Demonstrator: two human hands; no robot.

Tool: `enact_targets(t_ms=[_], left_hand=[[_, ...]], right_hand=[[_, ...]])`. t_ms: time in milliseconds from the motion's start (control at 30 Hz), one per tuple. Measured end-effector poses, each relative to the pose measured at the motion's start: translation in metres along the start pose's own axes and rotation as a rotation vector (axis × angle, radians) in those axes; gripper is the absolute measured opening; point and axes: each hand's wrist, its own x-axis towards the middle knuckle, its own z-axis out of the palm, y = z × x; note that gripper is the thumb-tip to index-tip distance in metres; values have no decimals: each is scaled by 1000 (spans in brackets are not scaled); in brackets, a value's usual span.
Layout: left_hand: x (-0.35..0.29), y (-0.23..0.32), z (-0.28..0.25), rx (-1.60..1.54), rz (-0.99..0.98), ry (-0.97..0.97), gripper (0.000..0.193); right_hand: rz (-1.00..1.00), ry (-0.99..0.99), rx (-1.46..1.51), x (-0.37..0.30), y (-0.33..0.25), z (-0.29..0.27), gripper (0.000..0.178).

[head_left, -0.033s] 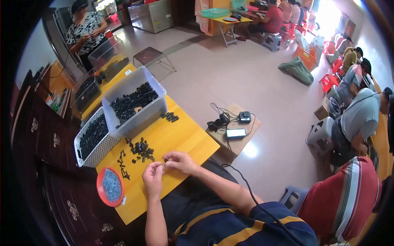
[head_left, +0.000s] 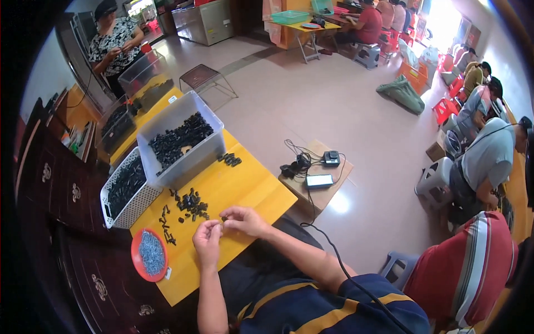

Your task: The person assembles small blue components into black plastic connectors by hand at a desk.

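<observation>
Your left hand point(head_left: 207, 239) and right hand point(head_left: 246, 221) meet above the worktop point(head_left: 253, 183), near its front edge. Your right fingers close on a small black part point(head_left: 224, 219); your left fingers pinch together beside it — what they grip can't be told. The pile point(head_left: 192, 206) lies just ahead, the red dish point(head_left: 138, 265) at the left edge. Bare worktop opens rightward — out to the corner.

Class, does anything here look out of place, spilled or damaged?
Only the green sack seems slightly odd: it slumps on the floor by the orange crate, where someone might trip. The black pieces near the left hand lie clustered, apparently set out, not spilled.
</observation>
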Motion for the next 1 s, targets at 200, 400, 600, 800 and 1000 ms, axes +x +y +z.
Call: enact_targets(t_ms=[200,400,600,800,1000], left_hand=[[-3,0,3,-48,-23,-15,8],[0,0,3,33,22,-11,11],[-1,4,-4,51,4,14,10],[1,7,-5,110,83,22,9],[-1,11,-9,201,135,-14,7]], right_hand=[[51,-7,-52,1,4,3,20],[19,71,-294,-10,-17,4,23],[28,53,-158,-9,-17,7,19],[-45,7,-277,-6,-13,7,18],[-22,-21,-323,-8,-18,9,19]])
